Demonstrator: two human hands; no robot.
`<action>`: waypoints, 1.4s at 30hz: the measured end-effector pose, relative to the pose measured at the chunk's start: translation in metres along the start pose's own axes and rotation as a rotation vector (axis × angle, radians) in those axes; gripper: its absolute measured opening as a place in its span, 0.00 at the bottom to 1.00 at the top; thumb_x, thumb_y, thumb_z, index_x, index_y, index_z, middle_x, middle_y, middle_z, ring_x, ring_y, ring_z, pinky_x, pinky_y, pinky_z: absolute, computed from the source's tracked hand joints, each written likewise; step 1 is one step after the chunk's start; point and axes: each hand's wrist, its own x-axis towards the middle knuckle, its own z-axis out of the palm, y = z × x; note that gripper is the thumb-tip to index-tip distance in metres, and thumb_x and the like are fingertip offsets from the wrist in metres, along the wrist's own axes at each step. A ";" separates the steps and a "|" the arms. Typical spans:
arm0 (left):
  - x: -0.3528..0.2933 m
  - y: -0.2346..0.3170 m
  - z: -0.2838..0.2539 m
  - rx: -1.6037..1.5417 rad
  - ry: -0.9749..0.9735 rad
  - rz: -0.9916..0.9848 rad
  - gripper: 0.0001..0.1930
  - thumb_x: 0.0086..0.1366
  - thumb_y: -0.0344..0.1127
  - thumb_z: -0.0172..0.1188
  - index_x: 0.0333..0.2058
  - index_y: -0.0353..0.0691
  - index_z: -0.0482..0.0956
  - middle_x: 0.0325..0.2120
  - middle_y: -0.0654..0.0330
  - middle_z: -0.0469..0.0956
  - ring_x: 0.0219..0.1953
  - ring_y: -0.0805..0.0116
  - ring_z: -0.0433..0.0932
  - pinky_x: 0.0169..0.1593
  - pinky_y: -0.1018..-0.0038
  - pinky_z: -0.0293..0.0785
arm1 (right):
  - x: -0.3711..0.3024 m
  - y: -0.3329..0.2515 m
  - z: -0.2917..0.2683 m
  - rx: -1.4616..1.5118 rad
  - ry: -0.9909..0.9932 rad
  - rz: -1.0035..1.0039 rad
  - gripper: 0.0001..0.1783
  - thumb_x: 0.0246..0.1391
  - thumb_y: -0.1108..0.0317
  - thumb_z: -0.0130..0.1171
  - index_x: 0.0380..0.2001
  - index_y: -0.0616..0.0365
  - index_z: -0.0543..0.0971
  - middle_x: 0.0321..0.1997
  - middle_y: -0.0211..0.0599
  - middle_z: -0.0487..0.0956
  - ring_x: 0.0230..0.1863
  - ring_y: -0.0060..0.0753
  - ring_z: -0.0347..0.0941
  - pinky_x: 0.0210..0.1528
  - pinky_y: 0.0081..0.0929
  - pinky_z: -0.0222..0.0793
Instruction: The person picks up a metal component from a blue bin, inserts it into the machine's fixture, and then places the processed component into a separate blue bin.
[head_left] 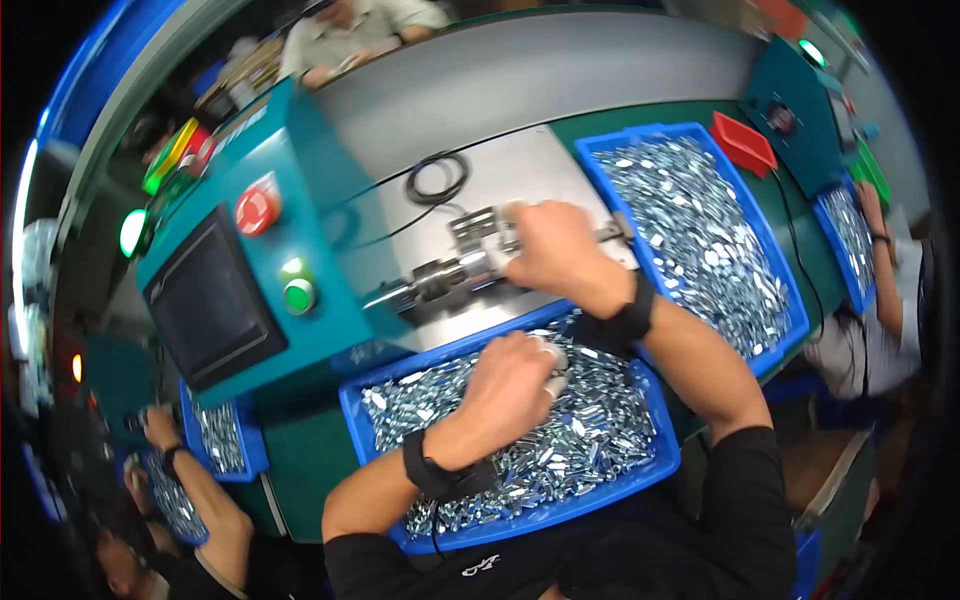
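Note:
My left hand point(510, 385) rests in the near blue tray point(655, 470), which is full of small shiny metal parts point(590, 430); its fingers are curled among the parts, and what they pinch is hidden. My right hand point(555, 250) reaches over that tray to the metal fixture point(450, 275) on the grey plate of the teal machine point(260, 260), fingers closed at the fixture's right end. Whether a part sits under those fingers is hidden. Both wrists wear black bands.
A second blue tray point(600, 170) of metal parts lies to the right, with a red bin point(742, 143) behind it. The machine has a red button point(256, 210), a green button point(298, 296) and a dark screen point(210, 305). Other people work at the left, right and far side.

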 end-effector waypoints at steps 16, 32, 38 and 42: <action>0.011 -0.020 -0.035 -0.038 0.390 -0.116 0.09 0.50 0.28 0.68 0.31 0.37 0.79 0.26 0.59 0.78 0.27 0.67 0.74 0.32 0.74 0.70 | -0.075 0.151 -0.072 -0.144 0.312 0.593 0.24 0.42 0.47 0.67 0.26 0.60 0.79 0.17 0.40 0.76 0.23 0.39 0.76 0.28 0.35 0.68; 0.081 -0.026 -0.073 0.038 0.310 -0.158 0.09 0.53 0.25 0.64 0.35 0.36 0.79 0.28 0.60 0.78 0.28 0.72 0.73 0.32 0.75 0.69 | -0.088 0.173 -0.053 0.532 0.572 0.368 0.06 0.50 0.70 0.64 0.28 0.61 0.79 0.12 0.16 0.65 0.15 0.08 0.52 0.17 0.18 0.43; 0.084 -0.031 -0.073 0.436 0.228 0.019 0.14 0.50 0.23 0.60 0.38 0.38 0.80 0.25 0.57 0.75 0.31 0.59 0.71 0.36 0.68 0.68 | -0.090 0.158 -0.062 0.542 0.531 0.313 0.07 0.50 0.70 0.64 0.30 0.62 0.78 0.11 0.17 0.64 0.15 0.08 0.53 0.18 0.17 0.45; 0.076 -0.035 -0.066 0.621 0.061 0.063 0.17 0.49 0.21 0.59 0.40 0.41 0.80 0.25 0.59 0.74 0.33 0.57 0.69 0.40 0.66 0.65 | -0.092 0.151 -0.063 0.544 0.513 0.319 0.07 0.49 0.70 0.65 0.30 0.62 0.78 0.11 0.18 0.65 0.15 0.08 0.54 0.18 0.16 0.47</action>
